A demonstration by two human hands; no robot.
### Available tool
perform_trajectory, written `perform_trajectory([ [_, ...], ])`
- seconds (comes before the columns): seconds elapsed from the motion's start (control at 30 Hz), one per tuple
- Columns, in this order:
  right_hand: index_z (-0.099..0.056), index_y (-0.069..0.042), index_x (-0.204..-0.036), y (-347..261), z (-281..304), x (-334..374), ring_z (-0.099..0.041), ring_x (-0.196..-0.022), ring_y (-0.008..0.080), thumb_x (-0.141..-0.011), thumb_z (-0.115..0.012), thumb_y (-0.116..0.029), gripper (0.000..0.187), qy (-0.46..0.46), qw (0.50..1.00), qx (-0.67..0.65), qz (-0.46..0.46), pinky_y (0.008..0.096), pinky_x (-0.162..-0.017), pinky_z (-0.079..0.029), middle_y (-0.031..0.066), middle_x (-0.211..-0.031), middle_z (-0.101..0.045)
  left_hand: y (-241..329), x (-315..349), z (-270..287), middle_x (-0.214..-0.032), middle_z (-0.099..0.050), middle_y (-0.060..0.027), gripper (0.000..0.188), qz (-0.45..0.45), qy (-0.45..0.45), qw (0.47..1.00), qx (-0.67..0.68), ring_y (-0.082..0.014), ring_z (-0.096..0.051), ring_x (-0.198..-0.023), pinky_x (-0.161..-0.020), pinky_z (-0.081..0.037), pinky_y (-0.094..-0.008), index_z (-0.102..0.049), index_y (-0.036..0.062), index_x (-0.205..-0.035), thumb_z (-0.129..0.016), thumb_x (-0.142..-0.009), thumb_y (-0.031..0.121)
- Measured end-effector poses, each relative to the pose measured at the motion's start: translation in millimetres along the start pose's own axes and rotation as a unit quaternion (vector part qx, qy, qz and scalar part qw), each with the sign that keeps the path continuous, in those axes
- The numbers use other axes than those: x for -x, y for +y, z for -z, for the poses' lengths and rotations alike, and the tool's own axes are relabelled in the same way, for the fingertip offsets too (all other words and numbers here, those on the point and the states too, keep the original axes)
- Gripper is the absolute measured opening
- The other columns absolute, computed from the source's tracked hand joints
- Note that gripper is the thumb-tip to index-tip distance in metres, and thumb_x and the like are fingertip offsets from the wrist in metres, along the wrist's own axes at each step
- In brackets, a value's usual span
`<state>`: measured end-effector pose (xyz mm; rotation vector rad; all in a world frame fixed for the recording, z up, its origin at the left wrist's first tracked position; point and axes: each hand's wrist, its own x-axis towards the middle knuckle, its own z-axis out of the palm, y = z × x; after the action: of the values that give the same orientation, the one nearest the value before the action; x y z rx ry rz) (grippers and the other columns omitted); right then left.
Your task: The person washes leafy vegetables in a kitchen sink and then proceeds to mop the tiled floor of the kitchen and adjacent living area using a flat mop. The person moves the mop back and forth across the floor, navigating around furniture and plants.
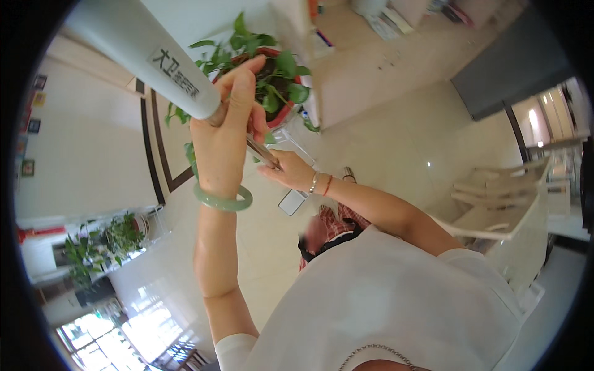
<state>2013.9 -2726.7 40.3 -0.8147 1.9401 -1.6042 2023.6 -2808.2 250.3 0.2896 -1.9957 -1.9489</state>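
While your left hand (228, 120) is holding the pole (189, 91) just below its thick white sleeve (145, 52), index finger extending, your right hand (291, 170) is gripping the thin metal shaft (261, 153) lower down, nearer your body. The pole is slanting through both hands, its sleeve reaching toward the upper left of the view. Beyond your left hand, a leafy plant (299, 93) is growing in a red pot (284, 117).
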Motion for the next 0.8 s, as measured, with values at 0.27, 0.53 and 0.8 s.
perform_trajectory([
  [0.27, -0.053, -0.002, -0.071, 14.1, 105.0, 71.5, -0.05, -0.051, 0.0285, -0.076, -0.061, -0.019, 0.019, 0.183, 0.982, 0.037, -0.021, 0.0375, -0.052, -0.041, 0.0147, -0.057, -0.051, 15.1, 13.0, -111.5, -0.056, -0.037, -0.0003, 0.035, -0.052, -0.149, 0.986, 0.056, -0.0094, -0.034, -0.046, -0.049, -0.035, -0.0274, -0.054, -0.0013, -0.095, -0.04, -0.099, 0.03],
  [0.53, -0.054, -0.006, -0.063, 64.9, 306.6, 169.3, -0.057, -0.061, 0.0334, -0.07, -0.058, -0.023, 0.019, 0.223, 0.959, 0.16, -0.071, 0.0421, -0.057, -0.045, 0.0138, -0.06, -0.057, 0.1, -3.9, -305.4, -0.061, -0.04, -0.0027, 0.026, -0.134, -0.392, 0.875, 0.252, -0.0109, -0.035, -0.044, -0.042, -0.035, -0.0262, -0.046, 0.0049, -0.09, -0.057, -0.091, 0.029],
  [0.8, -0.05, -0.009, -0.06, 109.2, 472.4, 276.9, -0.056, -0.061, 0.0319, -0.071, -0.06, -0.019, 0.018, 0.256, 0.932, 0.242, -0.08, 0.0419, -0.056, -0.044, 0.0106, -0.059, -0.055, -28.6, 1.8, -480.3, -0.063, -0.041, -0.0024, 0.035, -0.142, -0.517, 0.804, 0.258, -0.0109, -0.038, -0.043, -0.042, -0.039, -0.0262, -0.046, 0.0063, -0.08, -0.061, -0.087, 0.038],
])
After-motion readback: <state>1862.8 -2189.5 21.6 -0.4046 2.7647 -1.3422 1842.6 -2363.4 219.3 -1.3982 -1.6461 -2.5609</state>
